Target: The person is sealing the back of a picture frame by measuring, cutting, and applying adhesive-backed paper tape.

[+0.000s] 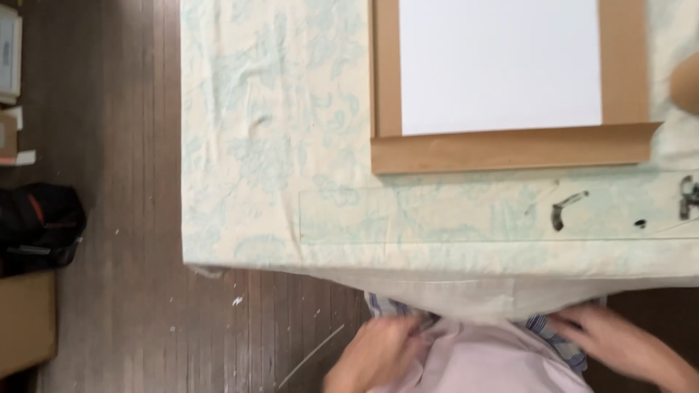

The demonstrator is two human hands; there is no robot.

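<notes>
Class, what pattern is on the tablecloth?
Pale teal floral print on cream tablecloth, with dark paint smears; head view.

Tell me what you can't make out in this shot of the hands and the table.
- Head view: left hand is motion-blurred at the pale garment; its grip is unclear.
- Right hand is blurred too, its wrist cut by the frame edge.
- The brown board with white sheet runs off the top edge.
- A tan rounded thing is cut off at the right edge; kind unclear.
- The black bag on the floor is too dark for detail.
</notes>
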